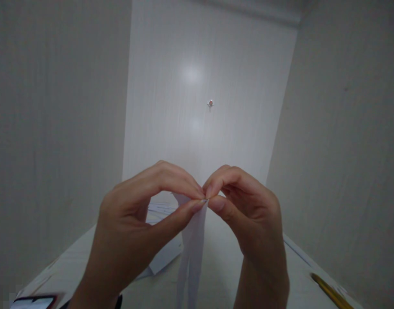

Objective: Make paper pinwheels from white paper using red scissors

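Observation:
My left hand (135,214) and my right hand (256,214) meet at the middle, both with thumb and forefinger pinched together. Between the fingertips is the top of a thin white paper strip (195,240). It hangs down below the fingers and looks folded or split into two lengths toward the bottom. A tiny darker bit shows where the fingertips meet, too small to make out. The fingers cover the pinched part of the strip.
Behind my left hand lie white papers (166,255) on the pale table (219,279). A phone (34,302) is at the lower left, a yellow pen-like object (330,292) at the lower right. Pale walls (197,141) enclose three sides; a small fitting (210,103) is on the back one.

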A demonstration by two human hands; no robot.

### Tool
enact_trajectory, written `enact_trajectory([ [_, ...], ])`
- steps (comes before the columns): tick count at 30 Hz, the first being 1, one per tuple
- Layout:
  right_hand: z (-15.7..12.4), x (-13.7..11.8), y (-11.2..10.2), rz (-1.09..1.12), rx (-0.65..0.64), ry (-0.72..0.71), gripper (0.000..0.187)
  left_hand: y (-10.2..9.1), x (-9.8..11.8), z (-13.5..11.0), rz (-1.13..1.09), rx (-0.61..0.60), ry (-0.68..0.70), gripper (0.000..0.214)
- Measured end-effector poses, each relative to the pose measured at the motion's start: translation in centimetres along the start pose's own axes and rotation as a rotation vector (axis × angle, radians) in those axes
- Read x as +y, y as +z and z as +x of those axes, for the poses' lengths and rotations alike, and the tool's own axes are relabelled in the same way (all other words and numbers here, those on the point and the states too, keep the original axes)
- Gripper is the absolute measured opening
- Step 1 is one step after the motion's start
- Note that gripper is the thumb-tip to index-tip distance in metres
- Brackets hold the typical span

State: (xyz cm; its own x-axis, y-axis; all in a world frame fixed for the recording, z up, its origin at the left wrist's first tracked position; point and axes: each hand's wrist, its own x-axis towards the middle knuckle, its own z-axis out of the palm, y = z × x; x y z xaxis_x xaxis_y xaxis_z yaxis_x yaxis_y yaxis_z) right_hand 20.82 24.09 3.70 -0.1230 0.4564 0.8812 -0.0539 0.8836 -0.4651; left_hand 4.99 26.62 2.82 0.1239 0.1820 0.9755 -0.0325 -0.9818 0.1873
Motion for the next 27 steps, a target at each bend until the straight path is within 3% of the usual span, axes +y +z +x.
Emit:
enact_trajectory([
  [5,-0.3,-0.1,-0.1,-0.053,-0.019,-0.058,0.009,0.2,0.3,-0.2,0.036,0.053,-0.091,0.012],
  [10,-0.4,-0.4,0.4,-0.172,0.015,-0.092,0.009,0.1,-0.1,-0.1,0.030,-0.006,-0.047,0.023],
  [16,-0.4,-0.6,1.1,-0.247,0.058,-0.082,0.010,0.3,-0.2,0.0,0.104,0.054,0.019,0.025],
  [20,-0.5,-0.7,1.1,-0.254,0.152,-0.076,0.012,0.5,-0.1,0.1,0.080,0.110,0.078,0.021],
  [23,-0.5,-0.9,0.4,-0.414,0.208,-0.032,0.011,0.7,0.0,0.1,0.014,0.112,0.039,0.019],
  [25,-1.2,-0.9,-0.9,-0.640,0.151,0.043,0.008,0.8,0.1,0.1,-0.018,0.091,-0.006,0.018],
  [27,-3.6,-0.4,-3.3,-0.907,-0.070,0.195,0.011,0.9,0.2,0.1,-0.045,0.093,-0.034,0.018],
])
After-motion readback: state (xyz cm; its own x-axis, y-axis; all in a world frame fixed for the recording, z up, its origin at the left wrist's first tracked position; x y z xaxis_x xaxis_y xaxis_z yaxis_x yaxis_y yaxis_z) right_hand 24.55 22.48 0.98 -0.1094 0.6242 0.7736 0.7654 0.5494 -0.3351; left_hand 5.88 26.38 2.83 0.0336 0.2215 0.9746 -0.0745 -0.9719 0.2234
